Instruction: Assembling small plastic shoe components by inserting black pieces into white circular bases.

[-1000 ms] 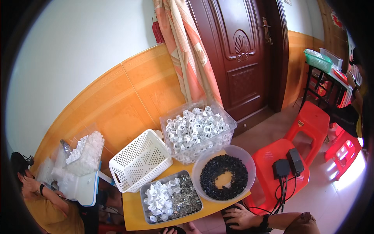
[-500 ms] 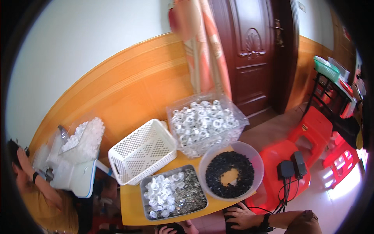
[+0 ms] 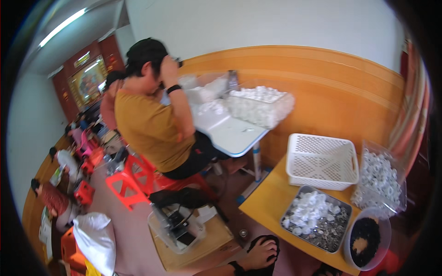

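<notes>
Left hand (image 3: 263, 254) rests, fingers loose, on a dark knee (image 3: 267, 271) at five o'clock; grey tray (image 3: 307, 240) at four; right hand (image 3: 329, 273) barely shows, its grip I cannot tell.

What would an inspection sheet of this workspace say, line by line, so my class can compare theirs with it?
Surface: yellow table, bearing several containers.
Job's things: white plastic pieces and greyish bits share a metal tray; black bits lie in a round tub; white basket behind the tray; clear box of white parts right of the basket.
Clutter: tub of dark devices on a cardboard box; white sack at lower left.
Hands: left hand rests on what looks like a dark-clad knee, nothing seen in it; right hand cannot be made out.
Cables: possibly a dark cord by the devices; too blurred to trace.
Surroundings: person in a mustard top seated at a white table; tan wall panelling.
</notes>
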A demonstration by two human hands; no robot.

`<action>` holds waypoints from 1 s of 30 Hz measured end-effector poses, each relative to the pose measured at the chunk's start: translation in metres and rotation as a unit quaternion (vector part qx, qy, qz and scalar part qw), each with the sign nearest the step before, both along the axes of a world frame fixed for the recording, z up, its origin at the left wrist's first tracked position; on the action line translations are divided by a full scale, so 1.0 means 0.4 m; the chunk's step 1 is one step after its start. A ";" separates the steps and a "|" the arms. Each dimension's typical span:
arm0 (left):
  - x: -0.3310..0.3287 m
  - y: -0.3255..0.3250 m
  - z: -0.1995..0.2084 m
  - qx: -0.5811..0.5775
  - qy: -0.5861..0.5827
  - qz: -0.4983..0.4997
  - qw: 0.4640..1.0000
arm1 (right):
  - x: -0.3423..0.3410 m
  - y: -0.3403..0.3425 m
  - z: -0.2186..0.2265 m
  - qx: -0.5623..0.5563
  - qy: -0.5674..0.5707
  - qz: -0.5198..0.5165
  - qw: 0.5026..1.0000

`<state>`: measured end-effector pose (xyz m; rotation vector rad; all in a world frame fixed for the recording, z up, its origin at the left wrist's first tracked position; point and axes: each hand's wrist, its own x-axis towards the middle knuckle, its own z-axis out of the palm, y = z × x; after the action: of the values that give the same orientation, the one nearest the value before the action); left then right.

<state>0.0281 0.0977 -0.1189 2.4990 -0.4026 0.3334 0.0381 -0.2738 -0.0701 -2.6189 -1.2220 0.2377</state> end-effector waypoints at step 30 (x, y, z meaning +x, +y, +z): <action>0.048 -0.039 0.001 0.076 0.080 0.232 0.967 | 0.094 -0.008 -0.137 -0.166 -0.193 -0.145 0.956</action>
<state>0.0472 0.0820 -0.1183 2.7294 0.2376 0.2858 0.0757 -0.2771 -0.1250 -3.2082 -0.9413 -0.1444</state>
